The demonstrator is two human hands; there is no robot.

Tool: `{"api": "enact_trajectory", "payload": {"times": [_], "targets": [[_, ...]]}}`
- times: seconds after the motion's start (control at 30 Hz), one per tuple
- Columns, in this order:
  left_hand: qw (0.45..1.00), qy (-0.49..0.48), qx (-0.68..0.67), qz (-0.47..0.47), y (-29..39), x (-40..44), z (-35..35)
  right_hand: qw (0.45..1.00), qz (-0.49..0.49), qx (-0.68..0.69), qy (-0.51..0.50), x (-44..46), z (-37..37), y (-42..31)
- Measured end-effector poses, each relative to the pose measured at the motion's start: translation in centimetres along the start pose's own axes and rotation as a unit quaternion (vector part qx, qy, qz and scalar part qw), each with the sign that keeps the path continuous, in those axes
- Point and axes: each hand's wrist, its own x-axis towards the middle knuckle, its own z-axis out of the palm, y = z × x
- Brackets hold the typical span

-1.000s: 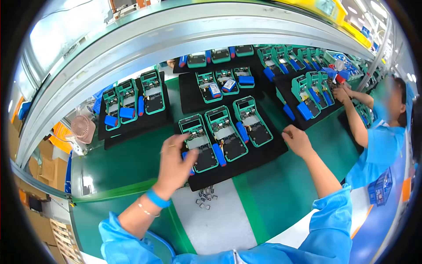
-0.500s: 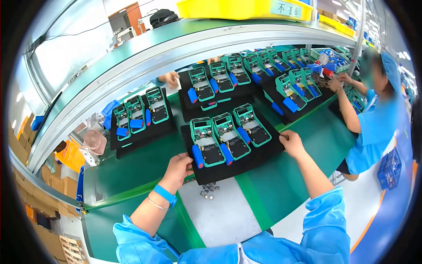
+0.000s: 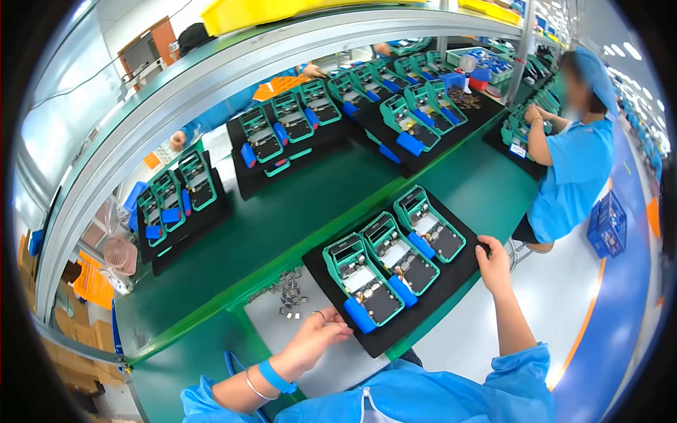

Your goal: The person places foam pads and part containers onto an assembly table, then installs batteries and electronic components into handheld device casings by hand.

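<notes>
In the head view, a black mat (image 3: 455,292) lies at the front of the green bench, tilted to the right. On it sit three green device housings (image 3: 423,273) with exposed circuit boards and blue cylindrical parts (image 3: 360,315) beside them. My left hand (image 3: 319,340), with a blue wrist strap, is at the mat's lower left edge, fingertips closed against it. My right hand (image 3: 495,266) pinches the right edge, thumb on top. The fingers' undersides are hidden.
More mats with housings stand across the bench (image 3: 282,211), left (image 3: 222,211) and back. Small metal parts (image 3: 288,290) lie scattered left of my mat. A co-worker (image 3: 575,151) works at the right; another person's hand (image 3: 178,140) is behind the bench. A metal shelf beam (image 3: 211,77) runs overhead.
The mat with three housings has come toward me and to the right, from over the bench's middle to its front edge. Both hands moved with it. The co-worker's hands shifted onto another housing.
</notes>
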Motion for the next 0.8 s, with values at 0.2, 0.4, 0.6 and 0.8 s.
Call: {"api": "enact_trajectory", "payload": {"times": [0.2, 0.4, 0.6, 0.8], "targets": [[0.999, -0.043, 0.021, 0.01, 0.2, 6.8, 3.9, 0.997, -0.024, -0.059, 0.041, -3.3, 0.7, -2.8], [0.993, -0.096, 0.052, 0.039, 0.1, 14.8, 9.5, 0.999, -0.023, -0.002, 0.036, -4.9, 0.4, -5.7], [0.991, -0.118, -0.059, 0.013, 2.8, 18.7, 13.9, 0.998, -0.059, -0.02, 0.019, -3.5, 0.3, -7.3], [0.992, -0.088, 0.054, 0.065, 6.9, 16.8, 6.3, 0.98, -0.186, 0.04, -0.062, 3.1, 4.2, -13.1]]}}
